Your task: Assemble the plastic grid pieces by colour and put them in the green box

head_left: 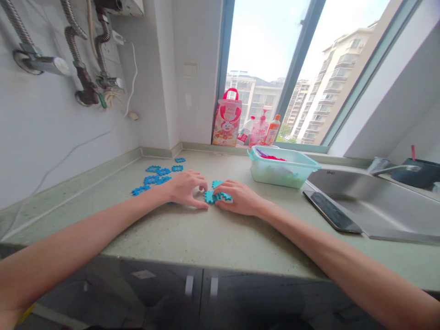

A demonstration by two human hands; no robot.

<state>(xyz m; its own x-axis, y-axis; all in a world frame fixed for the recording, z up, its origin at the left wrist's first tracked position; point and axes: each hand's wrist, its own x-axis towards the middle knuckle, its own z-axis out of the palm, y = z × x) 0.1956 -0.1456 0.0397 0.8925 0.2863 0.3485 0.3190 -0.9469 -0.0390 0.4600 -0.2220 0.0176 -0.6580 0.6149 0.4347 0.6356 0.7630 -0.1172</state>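
Small turquoise toothed plastic pieces (209,197) lie on the counter between my hands. My right hand (239,197) has its fingers and thumb closed on one of them, a turquoise piece (225,197) that it partly covers. Just behind those fingers another turquoise piece (216,184) shows. To the left, my left hand (187,189) rests low over the counter, thumb and fingers apart, nothing between them. Several blue toothed pieces (151,179) lie loose beyond that hand, some partly hidden by it.
A pale green plastic basket (280,176) holding pink and purple pieces stands at the back right. Beside the steel sink (385,215) lies a black phone (332,211). A pink bag (227,123) and several bottles (259,132) line the window. The countertop (206,243) ends above dark cabinets.
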